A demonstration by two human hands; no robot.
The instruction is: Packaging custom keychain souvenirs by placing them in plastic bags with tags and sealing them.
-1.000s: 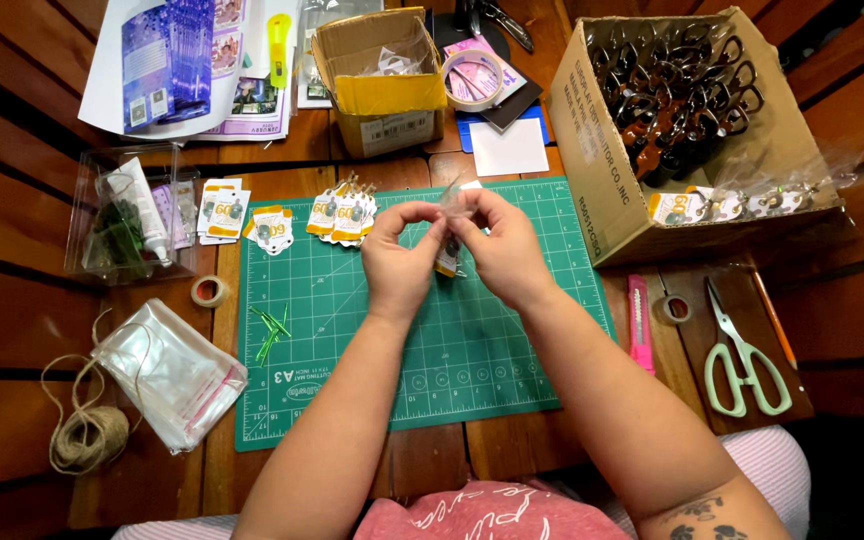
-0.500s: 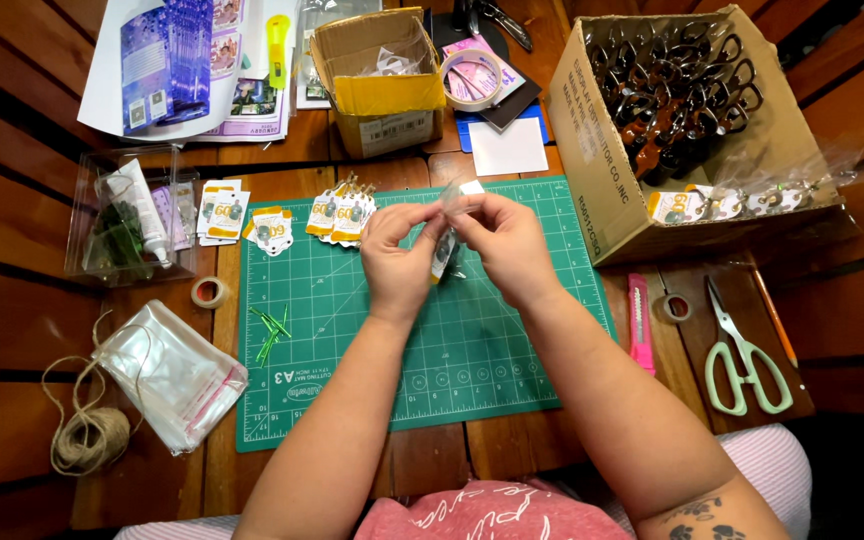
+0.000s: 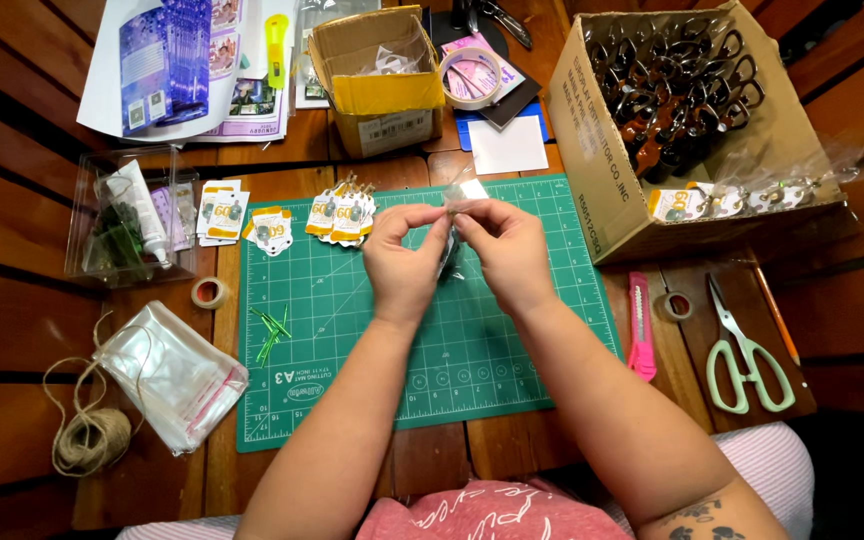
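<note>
Both of my hands are raised over the green cutting mat (image 3: 512,350). My left hand (image 3: 402,265) and my right hand (image 3: 507,250) pinch a small clear plastic bag (image 3: 454,235) between fingertips, at its top edge. What lies inside the bag is hidden by my fingers. A row of small printed paper tags (image 3: 337,215) lies along the mat's far left edge, just beyond my left hand. A few thin green sticks (image 3: 272,330) rest on the mat to the left.
A big cardboard box (image 3: 592,190) of dark metal clips stands at right, a small open box (image 3: 382,75) at back. A pink utility knife (image 3: 640,325), scissors (image 3: 747,350), tape rolls, a stack of clear bags (image 3: 172,375), twine (image 3: 87,435) and a clear tray (image 3: 127,220) surround the mat.
My hands have stayed over the mat's far edge, fingers shifting slightly on the small clear bag. Nothing else has moved.
</note>
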